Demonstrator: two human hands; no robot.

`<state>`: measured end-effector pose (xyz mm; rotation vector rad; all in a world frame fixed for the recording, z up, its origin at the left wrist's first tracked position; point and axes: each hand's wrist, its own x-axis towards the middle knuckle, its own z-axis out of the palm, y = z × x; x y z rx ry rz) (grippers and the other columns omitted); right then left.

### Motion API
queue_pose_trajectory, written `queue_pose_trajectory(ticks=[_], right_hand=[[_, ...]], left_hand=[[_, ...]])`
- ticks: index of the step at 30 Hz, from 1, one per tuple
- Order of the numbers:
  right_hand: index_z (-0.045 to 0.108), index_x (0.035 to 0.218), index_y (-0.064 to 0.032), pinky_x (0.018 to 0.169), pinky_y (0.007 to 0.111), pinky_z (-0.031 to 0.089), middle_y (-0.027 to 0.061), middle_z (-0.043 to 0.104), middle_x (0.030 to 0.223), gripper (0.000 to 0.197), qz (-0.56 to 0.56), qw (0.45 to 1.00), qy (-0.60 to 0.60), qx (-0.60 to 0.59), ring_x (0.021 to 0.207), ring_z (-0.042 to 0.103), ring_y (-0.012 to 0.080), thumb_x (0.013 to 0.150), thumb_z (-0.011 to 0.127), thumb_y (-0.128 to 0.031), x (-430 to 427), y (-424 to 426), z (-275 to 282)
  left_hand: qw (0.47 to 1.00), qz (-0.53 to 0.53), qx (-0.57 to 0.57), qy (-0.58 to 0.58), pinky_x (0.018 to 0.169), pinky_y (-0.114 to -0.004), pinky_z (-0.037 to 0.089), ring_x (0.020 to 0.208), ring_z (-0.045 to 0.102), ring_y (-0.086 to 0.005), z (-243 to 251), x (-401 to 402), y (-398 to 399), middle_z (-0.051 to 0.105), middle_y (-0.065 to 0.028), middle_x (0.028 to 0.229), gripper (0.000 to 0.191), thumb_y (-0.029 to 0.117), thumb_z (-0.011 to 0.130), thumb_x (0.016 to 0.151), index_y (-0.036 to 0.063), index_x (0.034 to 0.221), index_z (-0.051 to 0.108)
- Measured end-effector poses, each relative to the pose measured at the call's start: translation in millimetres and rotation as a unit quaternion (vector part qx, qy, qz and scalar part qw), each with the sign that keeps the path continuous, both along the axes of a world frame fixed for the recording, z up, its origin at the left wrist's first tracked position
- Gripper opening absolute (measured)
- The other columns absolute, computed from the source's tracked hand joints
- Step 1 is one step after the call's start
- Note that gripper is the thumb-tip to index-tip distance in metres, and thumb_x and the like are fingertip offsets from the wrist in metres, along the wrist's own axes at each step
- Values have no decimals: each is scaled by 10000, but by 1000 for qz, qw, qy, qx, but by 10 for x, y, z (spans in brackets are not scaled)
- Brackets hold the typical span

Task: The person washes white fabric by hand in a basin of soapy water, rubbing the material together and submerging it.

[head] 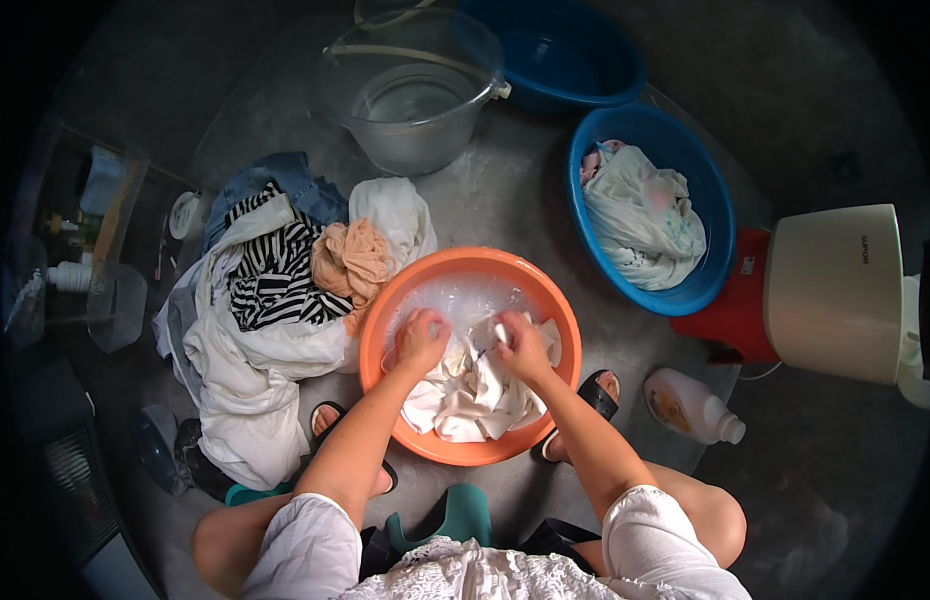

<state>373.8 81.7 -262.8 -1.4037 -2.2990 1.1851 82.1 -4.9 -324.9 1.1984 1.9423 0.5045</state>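
An orange plastic basin [568, 337] with sudsy water stands on the floor between my feet. White cloth [472, 401] lies bunched and wet in its near half. My left hand [422, 339] is over the left part of the basin, at the edge of the suds, its fingers curled; whether cloth is in them is hard to tell. On the right, my right hand [519, 343] pinches a fold of the white cloth between thumb and fingers. Foamy water [472, 296] shows beyond both hands.
Left lies a clothes pile with striped fabric [274, 274] and peach cloth [352, 255]. A blue basin [577, 202] holds wet whites; another blue basin [555, 67] and a clear basin [416, 139] stand beyond. At right are a detergent bottle [686, 405] and a beige-and-red appliance [832, 292].
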Motion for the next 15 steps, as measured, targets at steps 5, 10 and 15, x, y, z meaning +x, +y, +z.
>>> queue_pose_trajectory(ticks=[5,10,15], right_hand=[[769,1545,-75,871,466,690,115,817,1078,407,-291,940,-13,-179,956,837,315,1160,848,-181,259,-78,-526],[888,1428,-147,677,339,532,-20,790,1025,255,-186,835,127,-502,795,704,111,1195,899,-248,-168,-49,182],[907,1372,-55,980,354,635,23,849,1177,282,-128,970,161,-127,1057,793,187,1116,913,-174,370,39,197]], left_hand=[[941,157,-51,-294,1496,-542,427,1836,513,-388,71,228,432,578,-187,1960,1006,639,903,1204,39,1922,534],[763,209,-151,-593,1490,-491,438,1777,596,-275,111,-5,1,704,-148,1886,1031,610,936,1233,33,1987,532],[729,214,-80,-645,1167,-392,698,1335,871,-177,632,-1,-49,913,-69,1505,477,211,945,1255,27,1670,798]])
